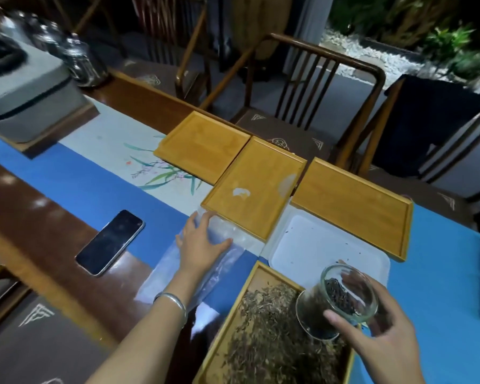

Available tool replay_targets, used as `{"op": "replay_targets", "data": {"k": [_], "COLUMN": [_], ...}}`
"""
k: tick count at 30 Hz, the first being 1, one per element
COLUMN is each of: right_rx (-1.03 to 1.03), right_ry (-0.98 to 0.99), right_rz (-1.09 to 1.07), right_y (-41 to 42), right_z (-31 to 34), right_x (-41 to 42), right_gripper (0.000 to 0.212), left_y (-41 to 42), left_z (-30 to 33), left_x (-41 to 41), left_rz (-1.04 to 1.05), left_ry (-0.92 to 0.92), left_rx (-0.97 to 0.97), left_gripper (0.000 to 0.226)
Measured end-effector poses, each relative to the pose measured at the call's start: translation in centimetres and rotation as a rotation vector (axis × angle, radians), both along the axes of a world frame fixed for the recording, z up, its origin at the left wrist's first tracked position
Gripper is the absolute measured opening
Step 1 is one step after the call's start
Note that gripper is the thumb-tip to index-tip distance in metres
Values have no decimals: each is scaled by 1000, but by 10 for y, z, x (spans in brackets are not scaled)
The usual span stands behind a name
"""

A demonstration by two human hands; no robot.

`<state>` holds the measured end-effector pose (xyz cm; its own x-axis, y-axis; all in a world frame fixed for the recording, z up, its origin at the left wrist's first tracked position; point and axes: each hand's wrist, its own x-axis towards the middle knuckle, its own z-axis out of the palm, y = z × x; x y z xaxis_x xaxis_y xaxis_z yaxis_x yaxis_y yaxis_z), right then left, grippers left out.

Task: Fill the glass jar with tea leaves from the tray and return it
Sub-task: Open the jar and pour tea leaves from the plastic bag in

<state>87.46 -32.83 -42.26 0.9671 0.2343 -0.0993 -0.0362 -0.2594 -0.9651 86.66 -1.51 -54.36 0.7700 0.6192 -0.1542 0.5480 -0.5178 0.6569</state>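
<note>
Tea leaves, dark and loose, already sit inside the clear round glass jar (337, 299), which we hold tilted on its side in our right hand (383, 339), fingers and thumb curled round its wall. The jar's mouth faces up and away from us, and its base hangs just above the long bamboo tray of dried tea leaves (272, 328) at the near edge of the surface, presumably so that anything spilled drops back into the tray. How full the jar is we cannot say for sure through the blurred glass; it looks partly filled.

Our left hand (201, 245), a silver bangle (172, 300) on its wrist, reaches forward with fingers spread flat on a clear plastic bag (227, 254) lying on the blue cloth; it seems to be pinning or feeling for the bag rather than gripping it.

Beyond the jar lies a shallow white plastic lid or tray (316, 245) with a few stray leaf bits. Further out, three empty yellow bamboo trays (261, 184) lie side by side. A black phone (110, 242) rests to the left, near the brown wooden edge.
</note>
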Motion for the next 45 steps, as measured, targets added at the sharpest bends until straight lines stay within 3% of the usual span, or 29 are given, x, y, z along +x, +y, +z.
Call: {"op": "replay_targets", "data": {"k": [4, 9, 18, 24, 28, 33, 37, 39, 41, 44, 45], "right_rx": [4, 34, 146, 59, 43, -18, -38, -53, -67, -87, -82], "right_ry": [20, 23, -166, -301, -281, -251, -196, -172, -148, -142, -137], "right_rz": [-5, 6, -20, -74, -99, -139, -179, -194, -205, -208, -214], "right_y": [3, -1, -73, -163, -225, -294, -338, -357, -372, -389, -394], "right_z": [1, 10, 68, 106, 109, 91, 73, 63, 56, 48, 47], "right_x": [-1, -7, -23, -40, -59, -80, -98, -105, -112, -119, -121], "right_gripper": [85, 81, 65, 63, 65, 65, 68, 67, 65, 64, 63], "left_y": [4, -7, -117, -213, -280, -362, -421, -443, -459, -477, -482], "left_z": [7, 46, 145, 169, 177, 142, 102, 91, 87, 83, 84], "left_x": [-10, -26, -64, -70, -76, -93, -112, -120, -125, -122, -120], "left_rz": [1, -110, -475, -583, -668, -885, -1039, -1056, -935, -633, -593], "left_ry": [-223, -369, -481, -491, -484, -384, -161, -19, 28, -116, -81], "left_rx": [-89, -175, -326, -384, -470, -320, -185, -61, -42, 26, 106], "left_gripper": [52, 52, 39, 34, 28, 32, 19, 28, 44, 40, 43]}}
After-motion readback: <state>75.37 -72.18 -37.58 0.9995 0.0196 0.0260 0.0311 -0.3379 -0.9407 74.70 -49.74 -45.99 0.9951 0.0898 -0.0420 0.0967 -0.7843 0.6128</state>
